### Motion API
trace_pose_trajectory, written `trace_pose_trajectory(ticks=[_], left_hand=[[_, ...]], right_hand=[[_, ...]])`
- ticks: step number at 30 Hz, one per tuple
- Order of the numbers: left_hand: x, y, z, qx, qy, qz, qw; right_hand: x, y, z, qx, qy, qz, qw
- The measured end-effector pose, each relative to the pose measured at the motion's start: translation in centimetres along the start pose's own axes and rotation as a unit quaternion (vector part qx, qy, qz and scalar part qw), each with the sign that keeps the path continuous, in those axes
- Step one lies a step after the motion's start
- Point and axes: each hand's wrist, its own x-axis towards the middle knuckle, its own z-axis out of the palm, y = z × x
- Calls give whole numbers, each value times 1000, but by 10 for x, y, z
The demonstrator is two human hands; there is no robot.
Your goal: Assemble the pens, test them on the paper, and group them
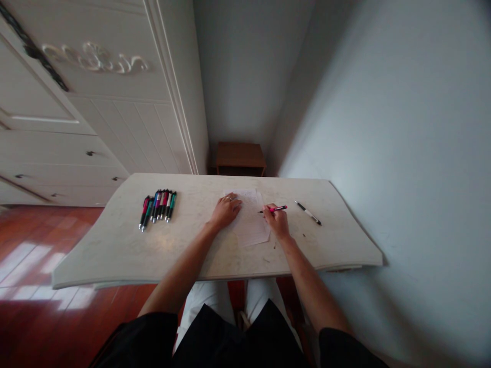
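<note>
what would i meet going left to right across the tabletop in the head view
Cluster of pens → left hand → sheet of paper → right hand holding a pink pen → black-and-white pen.

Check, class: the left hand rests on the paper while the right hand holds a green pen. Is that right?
Not quite: the head view shows the right hand holding a pink-and-black pen, not a green one. The left hand does rest on the paper.
</note>
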Motion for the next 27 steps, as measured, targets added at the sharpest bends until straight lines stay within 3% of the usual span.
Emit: trace_pose_trajectory(ticks=[5, 27], left_hand=[[0, -2, -1, -13, 12, -13, 1000], [1, -2, -1, -11, 12, -18, 1000]], right_hand=[[-2, -2, 0, -19, -28, -26, 999], [-2, 1, 2, -40, -14, -38, 998]])
